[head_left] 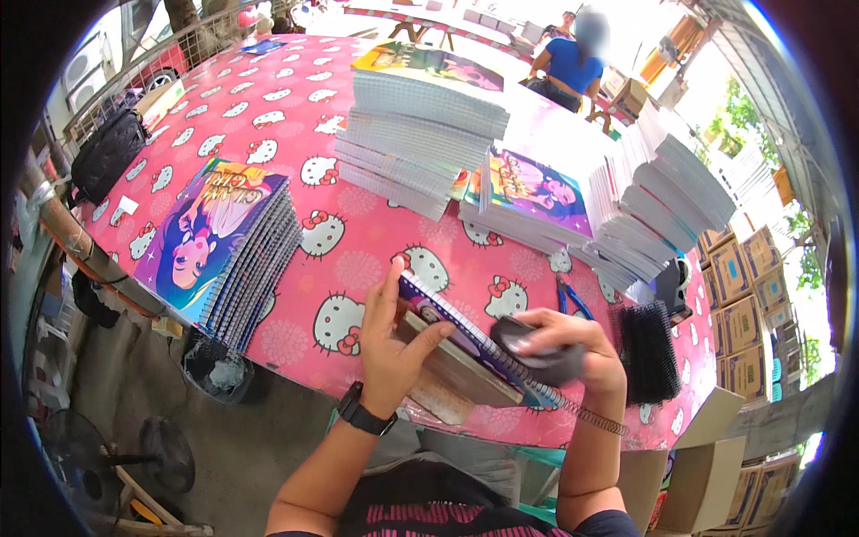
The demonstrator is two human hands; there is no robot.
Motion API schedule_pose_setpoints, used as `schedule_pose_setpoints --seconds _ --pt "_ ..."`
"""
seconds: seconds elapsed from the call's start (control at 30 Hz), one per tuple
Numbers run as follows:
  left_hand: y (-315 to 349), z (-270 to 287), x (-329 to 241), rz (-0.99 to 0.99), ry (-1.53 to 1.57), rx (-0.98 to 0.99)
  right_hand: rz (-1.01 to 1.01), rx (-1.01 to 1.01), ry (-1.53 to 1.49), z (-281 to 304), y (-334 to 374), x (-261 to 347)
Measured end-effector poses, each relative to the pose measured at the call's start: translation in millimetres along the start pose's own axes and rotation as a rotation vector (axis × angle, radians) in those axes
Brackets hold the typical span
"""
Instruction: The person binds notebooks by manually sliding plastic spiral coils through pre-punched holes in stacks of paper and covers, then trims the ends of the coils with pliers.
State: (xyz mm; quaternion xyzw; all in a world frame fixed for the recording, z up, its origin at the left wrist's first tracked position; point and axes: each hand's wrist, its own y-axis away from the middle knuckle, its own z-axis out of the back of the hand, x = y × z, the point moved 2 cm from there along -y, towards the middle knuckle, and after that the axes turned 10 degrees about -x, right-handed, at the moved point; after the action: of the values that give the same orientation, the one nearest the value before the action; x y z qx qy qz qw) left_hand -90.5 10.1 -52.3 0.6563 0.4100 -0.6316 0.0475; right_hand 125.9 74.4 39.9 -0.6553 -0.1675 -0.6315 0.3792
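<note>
Over at the desk's (291, 327) six o'clock edge, the left hand (391, 333) grips a spiral notebook (467, 338), thumb spread from fingers; the right hand (574, 342) curls around a blurred dark object (548, 364) by its coil. Pliers (562, 297) lie at the right hand's twelve o'clock.

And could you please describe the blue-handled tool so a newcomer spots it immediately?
On the pink table, find the bristly black bundle at the right. The slim tool lies to its left, just beyond the right hand. Its spread blue handles set it apart from the black bundle and book stacks.
</note>
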Motion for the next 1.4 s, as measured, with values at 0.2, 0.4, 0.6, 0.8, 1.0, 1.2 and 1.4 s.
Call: schedule_pose_setpoints --seconds 0.2,0.4,0.6,0.8,1.0,1.2,1.4 --pt "3 3 6 0.045 0.084 -0.015 -0.009 -0.043 -0.012 -2 -6 -2" --pt "6 4 6 0.064 0.069 0.075 -0.084 -0.052 0.288 0 -23 -7" --pt "6 3 5 0.032 0.056 -0.035 -0.079 -0.115 0.75 -1 -39 -10" --pt "4 1 9 0.015 0.03 -0.043 -0.149 -0.184 1.02 -1 -48 -17" --pt "5 0 3 0.053 0.026 -0.035 -0.154 -0.089 0.729 -8 -57 -22" --pt "-3 3 -6 0.109 -0.011 0.024 -0.143 -0.08 0.542 -18 -70 -31" --pt "6 6 3 0.113 0.059 0.031 -0.108 -0.016 0.186 -32 -66 -30"
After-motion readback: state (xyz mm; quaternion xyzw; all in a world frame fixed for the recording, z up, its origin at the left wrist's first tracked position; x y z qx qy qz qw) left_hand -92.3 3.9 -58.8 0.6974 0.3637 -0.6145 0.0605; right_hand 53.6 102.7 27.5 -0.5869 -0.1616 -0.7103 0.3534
